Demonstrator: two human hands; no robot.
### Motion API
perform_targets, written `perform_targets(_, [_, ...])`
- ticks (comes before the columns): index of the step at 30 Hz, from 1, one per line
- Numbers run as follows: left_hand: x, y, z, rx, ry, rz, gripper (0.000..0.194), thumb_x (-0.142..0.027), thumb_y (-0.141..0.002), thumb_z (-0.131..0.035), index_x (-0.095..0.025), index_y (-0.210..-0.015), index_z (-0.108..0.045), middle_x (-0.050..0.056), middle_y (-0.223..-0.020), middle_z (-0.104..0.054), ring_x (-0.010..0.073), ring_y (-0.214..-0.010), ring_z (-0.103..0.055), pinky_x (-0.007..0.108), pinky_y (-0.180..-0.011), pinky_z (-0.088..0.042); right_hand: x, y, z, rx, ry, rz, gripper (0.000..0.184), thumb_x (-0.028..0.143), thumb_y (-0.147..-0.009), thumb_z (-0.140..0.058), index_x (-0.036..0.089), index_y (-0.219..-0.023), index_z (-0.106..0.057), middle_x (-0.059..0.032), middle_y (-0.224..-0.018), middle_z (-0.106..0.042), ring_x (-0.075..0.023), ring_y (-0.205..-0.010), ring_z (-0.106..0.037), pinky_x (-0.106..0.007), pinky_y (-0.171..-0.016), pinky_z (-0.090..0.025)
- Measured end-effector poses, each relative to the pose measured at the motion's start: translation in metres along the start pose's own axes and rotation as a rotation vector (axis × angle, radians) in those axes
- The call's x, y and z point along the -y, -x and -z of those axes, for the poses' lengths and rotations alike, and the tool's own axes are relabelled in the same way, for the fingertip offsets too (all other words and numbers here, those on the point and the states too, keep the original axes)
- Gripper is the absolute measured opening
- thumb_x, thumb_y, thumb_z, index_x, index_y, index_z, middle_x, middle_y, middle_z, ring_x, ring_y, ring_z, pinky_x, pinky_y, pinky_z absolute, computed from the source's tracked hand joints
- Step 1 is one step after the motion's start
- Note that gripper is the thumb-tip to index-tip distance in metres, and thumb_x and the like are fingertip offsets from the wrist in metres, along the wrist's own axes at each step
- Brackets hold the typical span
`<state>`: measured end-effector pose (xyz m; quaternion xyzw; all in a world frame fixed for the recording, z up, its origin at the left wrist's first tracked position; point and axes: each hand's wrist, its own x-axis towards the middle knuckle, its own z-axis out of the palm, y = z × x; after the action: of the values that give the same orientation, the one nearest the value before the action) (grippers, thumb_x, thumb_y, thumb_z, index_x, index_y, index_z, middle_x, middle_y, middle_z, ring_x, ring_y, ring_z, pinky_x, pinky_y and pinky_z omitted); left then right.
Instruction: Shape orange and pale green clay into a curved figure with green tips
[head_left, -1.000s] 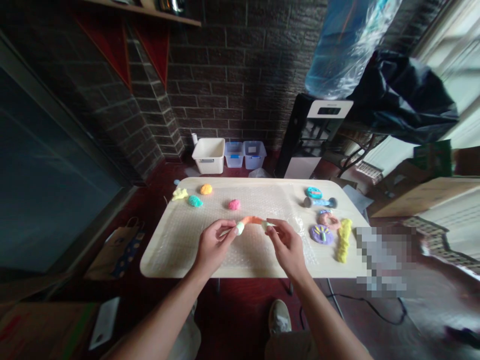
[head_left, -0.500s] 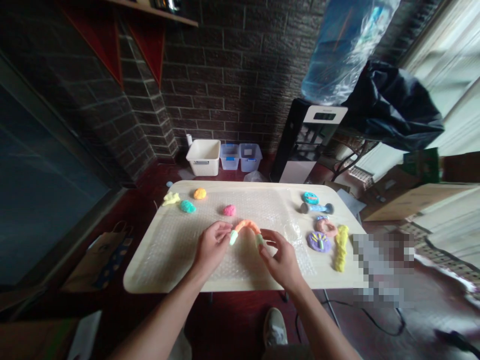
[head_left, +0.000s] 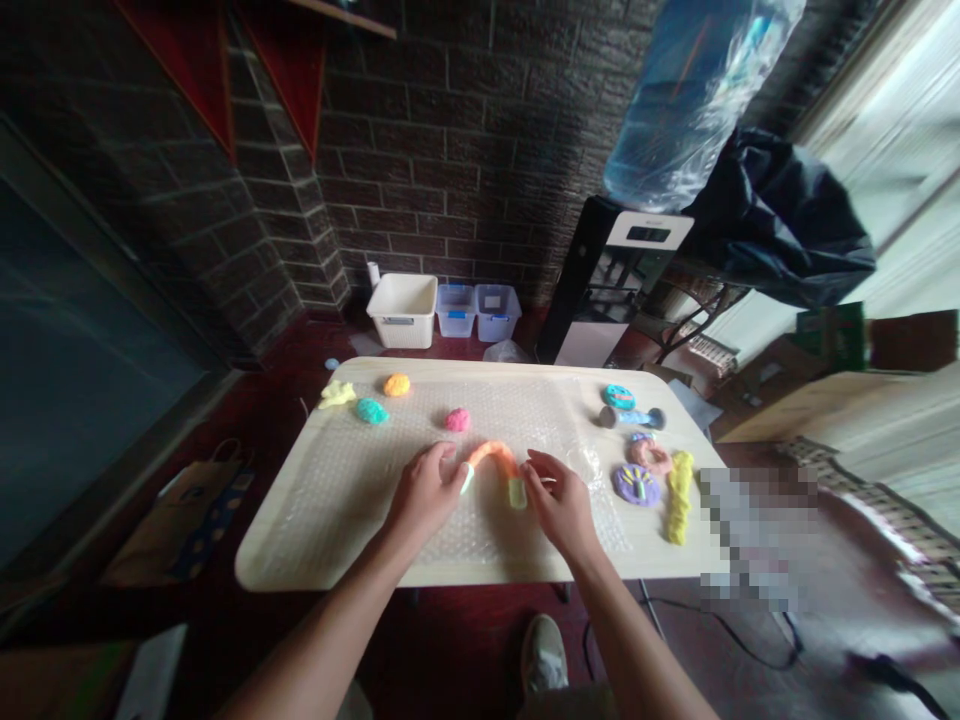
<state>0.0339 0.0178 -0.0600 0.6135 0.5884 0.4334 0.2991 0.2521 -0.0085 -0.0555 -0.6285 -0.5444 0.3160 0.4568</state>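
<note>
An orange clay arch [head_left: 492, 452] with pale green ends curves over the bubble wrap between my hands. My left hand [head_left: 426, 490] has its thumb and fingers closed at the arch's left end, which they partly cover. Beside the right end is my right hand [head_left: 556, 500], its fingers bent and apart. Its thumb is close against the arch, and I cannot tell whether it presses there. The right pale green tip [head_left: 517, 493] shows fully. A pink clay lump [head_left: 457, 420] lies just beyond the arch.
Bubble wrap [head_left: 337, 500] covers much of the pale table [head_left: 262, 560]. Yellow, teal and orange clay lumps [head_left: 397, 385] lie at the back left. On the right are a dumbbell-shaped piece [head_left: 632, 418], a purple disc [head_left: 637, 485] and a yellow strip [head_left: 679, 500]. Bins [head_left: 405, 312] and a water dispenser [head_left: 600, 290] stand behind.
My right hand has shifted slightly right, off the arch's right pale green end, which now shows more fully. My left hand stays at the left end. The view has moved slightly.
</note>
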Motion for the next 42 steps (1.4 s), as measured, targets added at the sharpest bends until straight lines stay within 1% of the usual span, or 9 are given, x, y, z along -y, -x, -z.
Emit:
perform_targets(5, [-0.007,0.0,-0.013,0.054,-0.041,-0.089,0.034,-0.013,-0.079,-0.073,-0.022,-0.112,-0.073,0.008,-0.101,-0.078,0.0261,-0.095,-0.074,0.043,-0.09,-0.056,0.008,-0.006,-0.026,-0.014,0.133,0.161,0.033,0.036,-0.091,-0.066,0.018,-0.117,-0.076,-0.015,-0.106,-0.08,-0.0313,-0.091,-0.076,-0.046,-0.081,-0.06])
perform_targets(8, [-0.016,-0.002,-0.012,0.046,-0.025,-0.123,0.038,-0.005,-0.08,-0.066,-0.023,-0.112,-0.071,0.007,-0.109,-0.077,0.0252,-0.101,-0.073,0.043,-0.094,-0.055,0.011,-0.005,-0.029,-0.071,0.131,0.191,0.034,0.031,-0.087,-0.067,0.018,-0.118,-0.073,-0.0145,-0.108,-0.077,-0.0304,-0.094,-0.073,-0.046,-0.085,-0.059])
perform_targets(12, [-0.031,-0.004,-0.003,0.025,0.007,-0.175,0.041,0.0,-0.079,-0.062,-0.024,-0.112,-0.07,0.007,-0.115,-0.075,0.0258,-0.11,-0.07,0.044,-0.1,-0.054,0.019,-0.002,-0.022,-0.159,0.074,0.203,0.038,0.037,-0.089,-0.07,0.019,-0.123,-0.071,-0.0093,-0.096,-0.07,-0.0254,-0.085,-0.068,-0.041,-0.077,-0.058])
perform_targets(19, [-0.041,-0.006,0.003,0.014,0.036,-0.288,0.037,0.0,-0.081,-0.058,-0.025,-0.105,-0.07,0.006,-0.109,-0.074,0.0258,-0.108,-0.069,0.043,-0.1,-0.054,0.042,0.001,-0.013,-0.166,0.127,0.223,0.024,0.041,-0.089,-0.074,0.022,-0.103,-0.077,-0.0082,-0.095,-0.068,-0.0208,-0.073,-0.061,-0.035,-0.065,-0.053])
perform_targets(24, [-0.047,-0.01,0.004,-0.114,0.031,-0.339,0.043,-0.008,-0.083,-0.065,-0.025,-0.122,-0.066,0.011,-0.128,-0.067,0.0314,-0.129,-0.06,0.052,-0.114,-0.046,0.04,-0.004,-0.014,-0.165,-0.107,0.088,0.03,0.049,-0.089,-0.075,0.02,-0.098,-0.067,-0.0012,-0.07,-0.064,-0.0173,-0.058,-0.059,-0.029,-0.054,-0.045])
perform_targets(29, [-0.05,-0.015,0.003,-0.191,0.047,-0.275,0.028,-0.019,-0.091,-0.064,-0.022,-0.12,-0.063,0.011,-0.12,-0.067,0.0295,-0.117,-0.063,0.048,-0.106,-0.048,0.029,-0.015,-0.012,-0.211,-0.457,-0.014,0.034,0.049,-0.087,-0.077,0.02,-0.098,-0.062,-0.0018,-0.082,-0.066,-0.0142,-0.058,-0.06,-0.027,-0.054,-0.047])
perform_targets(33, [-0.046,-0.017,-0.005,-0.129,0.124,-0.192,0.024,-0.027,-0.096,-0.062,-0.022,-0.119,-0.064,0.011,-0.123,-0.07,0.0273,-0.111,-0.067,0.042,-0.095,-0.053,0.025,-0.021,-0.01,-0.175,-0.528,-0.045,0.032,0.047,-0.089,-0.077,0.02,-0.099,-0.065,0.0,-0.079,-0.064,-0.0134,-0.058,-0.059,-0.029,-0.057,-0.05])
perform_targets(37, [-0.05,-0.016,-0.012,0.017,0.145,-0.191,0.015,-0.032,-0.097,-0.062,-0.021,-0.103,-0.07,0.008,-0.106,-0.074,0.0232,-0.093,-0.07,0.035,-0.08,-0.053,0.029,-0.021,-0.012,-0.155,-0.464,-0.029,0.034,0.046,-0.086,-0.082,0.02,-0.098,-0.065,-0.0015,-0.08,-0.068,-0.0142,-0.06,-0.06,-0.027,-0.056,-0.048])
perform_targets(42, [-0.06,-0.017,-0.017,0.158,0.244,-0.154,0.024,-0.04,-0.095,-0.069,-0.021,-0.11,-0.073,0.008,-0.109,-0.075,0.0213,-0.088,-0.068,0.031,-0.071,-0.05,0.033,-0.013,-0.022,-0.076,-0.358,0.062,0.034,0.042,-0.084,-0.084,0.022,-0.104,-0.067,-0.0027,-0.085,-0.07,-0.0159,-0.063,-0.061,-0.028,-0.056,-0.048])
